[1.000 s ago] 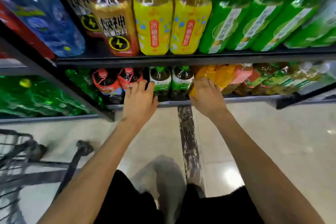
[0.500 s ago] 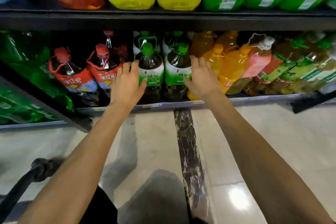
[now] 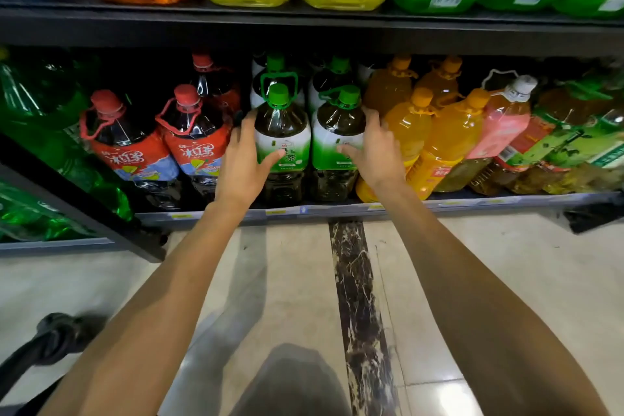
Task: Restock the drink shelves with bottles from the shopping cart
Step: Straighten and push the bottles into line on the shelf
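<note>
Two large green tea bottles with green caps stand side by side at the front of the bottom shelf. My left hand cups the left green tea bottle, fingers along its left side and thumb on the label. My right hand cups the right green tea bottle from its right side, thumb on the label. Both bottles are upright. Only the shopping cart's dark handle shows, at the lower left.
Red-labelled iced tea bottles stand left of my hands and orange juice bottles right of them, leaning. More green tea bottles stand behind. The upper shelf holds yellow and green bottles. Below is tiled floor.
The view has come lower and closer to the bottom shelf. My hands slid from the shelf front onto the outer sides of the two front green tea bottles.
</note>
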